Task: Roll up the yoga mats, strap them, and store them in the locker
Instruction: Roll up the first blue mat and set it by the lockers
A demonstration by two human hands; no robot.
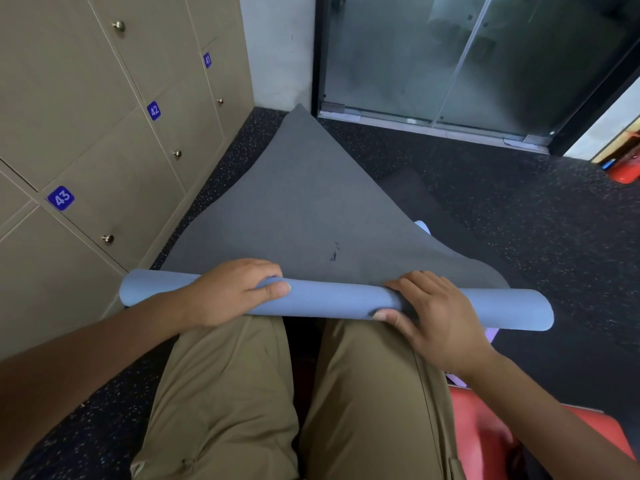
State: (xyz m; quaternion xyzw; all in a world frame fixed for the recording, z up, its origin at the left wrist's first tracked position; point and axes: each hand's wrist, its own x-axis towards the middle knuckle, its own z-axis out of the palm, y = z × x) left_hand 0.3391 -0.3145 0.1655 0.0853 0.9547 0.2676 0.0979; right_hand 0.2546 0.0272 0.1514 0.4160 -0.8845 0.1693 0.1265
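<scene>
A yoga mat, blue on the outside and grey on its inner face, lies partly rolled across my knees. The blue roll (339, 299) runs left to right, and the unrolled grey part (298, 202) stretches away over the floor toward the glass door. My left hand (232, 292) grips the roll left of its middle, thumb on the near side. My right hand (436, 317) grips it right of the middle, thumb underneath. A lilac mat edge (423, 226) peeks out from beneath the grey sheet on the right.
Beige lockers (86, 133) numbered 41, 42 and 43, all closed, line the left wall. A glass sliding door (467, 64) stands ahead. A red seat (485, 434) is at my right. A red object (627, 168) lies at the far right on the dark speckled floor.
</scene>
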